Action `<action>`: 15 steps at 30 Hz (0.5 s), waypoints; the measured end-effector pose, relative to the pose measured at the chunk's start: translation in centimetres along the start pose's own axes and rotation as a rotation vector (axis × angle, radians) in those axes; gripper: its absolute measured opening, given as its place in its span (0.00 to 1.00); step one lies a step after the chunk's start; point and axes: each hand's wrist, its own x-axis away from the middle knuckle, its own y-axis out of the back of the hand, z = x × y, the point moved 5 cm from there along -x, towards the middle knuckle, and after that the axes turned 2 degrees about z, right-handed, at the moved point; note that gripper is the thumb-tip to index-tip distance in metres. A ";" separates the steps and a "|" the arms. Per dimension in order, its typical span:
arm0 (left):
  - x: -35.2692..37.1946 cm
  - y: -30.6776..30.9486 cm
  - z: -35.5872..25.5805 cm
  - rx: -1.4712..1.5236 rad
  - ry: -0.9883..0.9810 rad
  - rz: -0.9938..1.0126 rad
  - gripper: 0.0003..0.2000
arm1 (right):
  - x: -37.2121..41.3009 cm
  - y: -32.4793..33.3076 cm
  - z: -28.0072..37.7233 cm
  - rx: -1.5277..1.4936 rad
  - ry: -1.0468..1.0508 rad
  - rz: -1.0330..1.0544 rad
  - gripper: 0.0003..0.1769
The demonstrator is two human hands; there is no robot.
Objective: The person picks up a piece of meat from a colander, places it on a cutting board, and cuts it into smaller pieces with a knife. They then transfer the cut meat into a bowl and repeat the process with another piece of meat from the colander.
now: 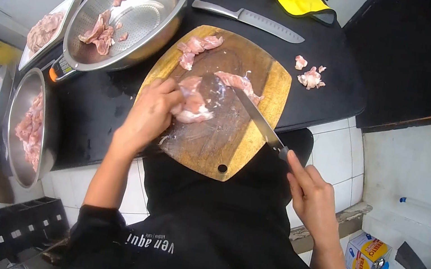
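Right hand [311, 193] grips a knife [258, 118] and left hand [152, 110] pins meat [192, 105] on the board [194, 156] at the counter's [92, 128] near edge; cutting looks partway, board pieces unfinished. More lies in the bowl [49, 135] by the left edge and the colander [143, 5] beyond, with trimmings [311, 78] toward the right edge.

Narrow gap; colander wall [159, 32] stands beside board [276, 87].

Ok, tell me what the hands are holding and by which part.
The right hand holds a kitchen knife by its handle; the left hand holds a piece of raw meat by its left edge on the wooden cutting board.
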 end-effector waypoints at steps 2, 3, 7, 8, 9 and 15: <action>0.2 1.4 -1.0 0.008 -0.027 0.029 0.09 | 0.0 0.2 -0.4 -0.024 -0.012 -0.007 0.28; 0.0 2.4 -2.0 0.055 -0.049 0.020 0.13 | -0.2 0.6 -0.9 -0.108 -0.007 -0.008 0.27; -3.0 3.0 -2.5 0.182 -0.027 -0.067 0.21 | -0.1 2.0 -2.4 -0.296 -0.011 -0.206 0.25; -4.5 2.2 -2.6 0.184 -0.025 -0.067 0.21 | 0.1 2.8 -2.4 -0.256 -0.074 -0.228 0.25; -6.0 1.2 -3.5 0.164 -0.163 -0.115 0.21 | 0.1 2.8 -2.3 -0.253 -0.076 -0.229 0.25; -9.8 -3.1 -4.6 0.113 -0.435 0.090 0.17 | 1.5 1.9 -3.9 -0.323 -0.173 -0.369 0.24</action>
